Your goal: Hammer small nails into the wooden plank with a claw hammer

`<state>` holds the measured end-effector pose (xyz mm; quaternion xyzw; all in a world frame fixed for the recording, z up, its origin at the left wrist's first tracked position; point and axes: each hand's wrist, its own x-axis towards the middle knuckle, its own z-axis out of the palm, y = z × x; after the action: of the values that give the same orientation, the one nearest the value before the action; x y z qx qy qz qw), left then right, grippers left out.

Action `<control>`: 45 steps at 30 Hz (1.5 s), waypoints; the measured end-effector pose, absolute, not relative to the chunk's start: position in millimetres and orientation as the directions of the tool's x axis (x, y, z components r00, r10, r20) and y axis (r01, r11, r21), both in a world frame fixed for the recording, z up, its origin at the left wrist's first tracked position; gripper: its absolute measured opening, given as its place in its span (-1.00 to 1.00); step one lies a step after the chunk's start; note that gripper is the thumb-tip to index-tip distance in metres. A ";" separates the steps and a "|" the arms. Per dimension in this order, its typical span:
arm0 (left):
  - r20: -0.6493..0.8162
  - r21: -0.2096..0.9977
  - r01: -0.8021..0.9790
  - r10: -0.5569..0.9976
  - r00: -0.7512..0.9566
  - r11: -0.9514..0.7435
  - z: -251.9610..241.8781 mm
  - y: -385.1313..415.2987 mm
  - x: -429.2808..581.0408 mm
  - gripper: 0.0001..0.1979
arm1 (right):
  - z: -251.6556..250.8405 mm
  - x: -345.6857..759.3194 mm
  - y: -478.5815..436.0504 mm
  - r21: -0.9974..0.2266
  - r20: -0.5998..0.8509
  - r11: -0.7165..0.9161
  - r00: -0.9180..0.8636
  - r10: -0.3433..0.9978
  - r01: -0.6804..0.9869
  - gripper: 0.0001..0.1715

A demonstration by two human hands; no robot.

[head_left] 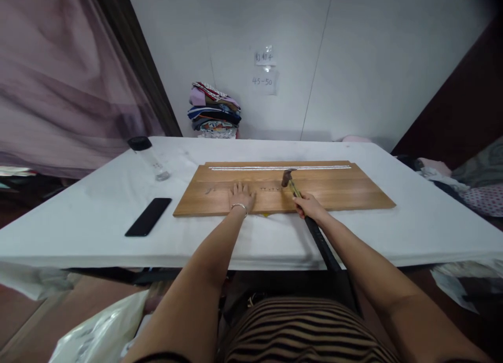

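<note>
Grey wall (365, 64) stands behind a white counter (78, 221). On the counter lies a big brown wooden board (341, 187). The left hand (241, 196) is flat on the board with its fingers spread out, and a shiny bracelet (240, 206) is on that wrist. The right hand (308, 205) is wrapped around a hammer (315, 234). The two hands are apart. The hammer's head is over the board, but you can't tell if it touches. Between the left hand and the hammer's head is a short row of tiny things (263, 189) that look like nails. A black phone (148, 217) and a clear bottle (149, 156) are on the left. A pile of folded cloth (215, 113) sits near the wall.
</note>
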<state>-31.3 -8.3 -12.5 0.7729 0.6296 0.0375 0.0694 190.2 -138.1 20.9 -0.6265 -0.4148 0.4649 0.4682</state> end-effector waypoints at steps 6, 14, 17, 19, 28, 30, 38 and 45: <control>-0.027 0.164 0.967 0.979 0.203 -0.196 -8.4 -11.9 -30.0 -0.32 | 24.1 189.2 -138.6 -0.981 -0.149 -0.169 0.181 0.972 0.100 -0.66; -0.017 0.174 0.965 0.979 0.201 -0.195 -7.1 -12.6 -30.5 -0.31 | 29.1 187.5 -137.5 -0.971 -0.177 -0.202 0.183 0.967 0.126 -0.56; -0.005 0.171 0.967 0.981 0.194 -0.190 -8.3 -12.5 -30.6 -0.32 | 31.7 187.6 -137.2 -0.971 -0.169 -0.194 0.175 0.970 0.136 -0.62; -0.002 0.165 0.967 0.981 0.196 -0.193 -8.0 -12.9 -30.8 -0.32 | 33.2 187.3 -136.8 -0.974 -0.154 -0.178 0.164 0.974 0.143 -0.67; -0.017 0.171 0.965 0.978 0.206 -0.200 -4.3 -14.0 -31.4 -0.33 | 31.8 183.9 -136.2 -0.967 -0.171 -0.200 0.180 0.969 0.159 -0.67; -0.014 0.174 0.963 0.978 0.209 -0.204 -4.9 -13.9 -31.4 -0.33 | 31.7 184.8 -135.7 -0.967 -0.168 -0.198 0.184 0.968 0.159 -0.68; -0.031 0.188 0.964 0.980 0.196 -0.187 -6.9 -12.0 -29.3 -0.31 | 31.5 183.8 -134.5 -0.962 -0.160 -0.195 0.185 0.970 0.189 -0.71; -0.043 0.204 0.962 0.980 0.195 -0.182 -7.0 -13.3 -29.2 -0.28 | 29.4 184.0 -133.0 -0.962 -0.158 -0.192 0.174 0.972 0.196 -0.70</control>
<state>-29.2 -13.3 -7.0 0.7673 0.6327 0.0486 0.0927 184.0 -133.0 29.4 -0.6305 -0.4630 0.4454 0.4354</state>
